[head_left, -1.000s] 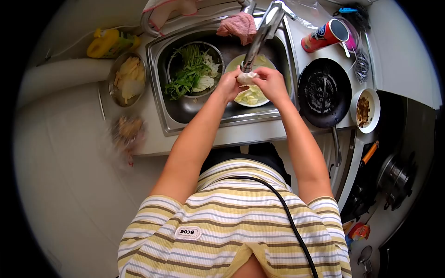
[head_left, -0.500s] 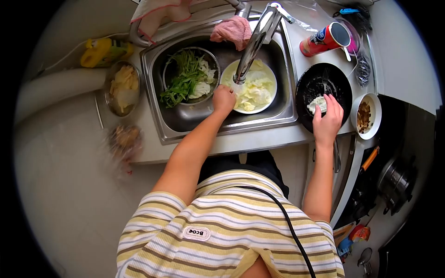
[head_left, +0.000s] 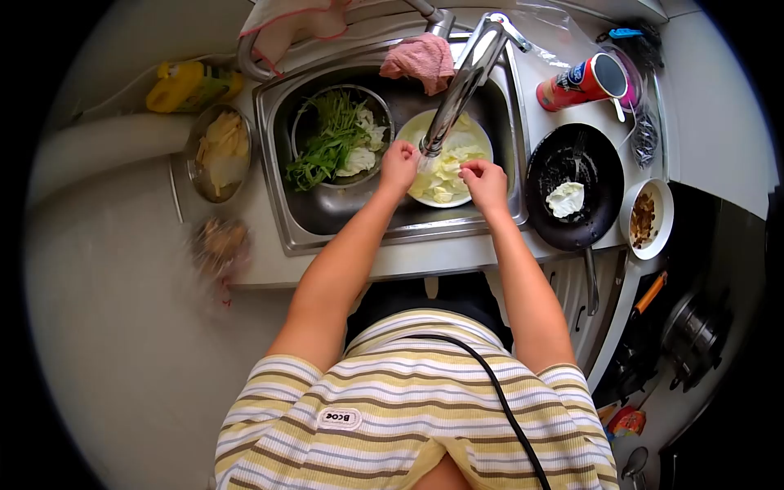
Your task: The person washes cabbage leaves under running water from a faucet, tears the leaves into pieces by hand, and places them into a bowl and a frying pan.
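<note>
Down in the sink (head_left: 309, 212), pale cabbage leaves (head_left: 446, 177) sit in a white bowl (head_left: 489, 149) under the tap (head_left: 468, 88). The left hand (head_left: 398, 169) curls beside the tap's tip, and the right hand (head_left: 486, 186) bends its fingers over the bowl. I cannot tell if either grips anything. One leaf (head_left: 565, 199) lies in the black frying pan (head_left: 600, 159).

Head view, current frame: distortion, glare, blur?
Head view: fisheye curvature, black corners. Head view: bright glare along the curved chrome faucet and silver rectangular sink rim. Head view: clear plastic bag with brown contents looks smeared; bare left hand and bare right hand look fairly sharp.
</note>
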The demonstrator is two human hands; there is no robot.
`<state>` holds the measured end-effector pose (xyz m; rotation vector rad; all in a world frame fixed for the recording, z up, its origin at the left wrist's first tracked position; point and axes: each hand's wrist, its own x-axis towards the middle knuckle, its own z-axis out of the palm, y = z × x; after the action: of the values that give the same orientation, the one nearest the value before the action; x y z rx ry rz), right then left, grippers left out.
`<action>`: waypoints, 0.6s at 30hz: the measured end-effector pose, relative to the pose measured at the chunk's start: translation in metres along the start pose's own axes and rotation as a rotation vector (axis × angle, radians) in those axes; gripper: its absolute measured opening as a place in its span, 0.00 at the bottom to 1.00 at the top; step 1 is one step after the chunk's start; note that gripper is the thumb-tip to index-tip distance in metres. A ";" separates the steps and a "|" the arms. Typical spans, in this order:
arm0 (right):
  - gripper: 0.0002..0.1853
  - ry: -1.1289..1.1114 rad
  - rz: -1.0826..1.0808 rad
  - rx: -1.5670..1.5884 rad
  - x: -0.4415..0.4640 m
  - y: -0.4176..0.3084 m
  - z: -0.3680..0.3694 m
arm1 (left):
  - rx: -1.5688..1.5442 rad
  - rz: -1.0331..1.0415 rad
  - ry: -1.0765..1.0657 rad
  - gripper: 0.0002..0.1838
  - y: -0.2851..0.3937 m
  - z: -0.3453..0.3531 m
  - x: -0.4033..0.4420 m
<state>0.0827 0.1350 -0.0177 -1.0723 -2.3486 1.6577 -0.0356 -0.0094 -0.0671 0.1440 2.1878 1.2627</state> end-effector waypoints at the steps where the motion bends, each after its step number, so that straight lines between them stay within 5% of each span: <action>1: 0.08 0.008 0.053 0.017 0.001 0.000 0.003 | -0.560 -0.113 -0.070 0.04 0.016 -0.006 -0.004; 3: 0.11 -0.069 0.076 0.246 0.003 -0.013 0.009 | -0.605 -0.163 -0.081 0.09 0.047 -0.014 -0.018; 5: 0.13 -0.186 0.420 0.684 -0.001 -0.044 0.005 | -0.720 -0.248 -0.124 0.12 0.066 -0.015 -0.029; 6: 0.10 -0.235 0.389 0.736 0.000 -0.048 0.003 | -0.783 -0.277 -0.146 0.14 0.073 -0.016 -0.033; 10: 0.08 -0.157 0.203 0.559 0.003 -0.039 -0.001 | -0.795 -0.285 -0.251 0.14 0.093 -0.020 -0.058; 18: 0.09 -0.184 0.288 0.755 0.004 -0.047 -0.007 | -0.660 -0.341 -0.198 0.06 0.085 -0.024 -0.050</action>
<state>0.0598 0.1343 0.0236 -1.1335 -1.4185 2.5195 -0.0253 -0.0003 0.0332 -0.3399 1.4585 1.6065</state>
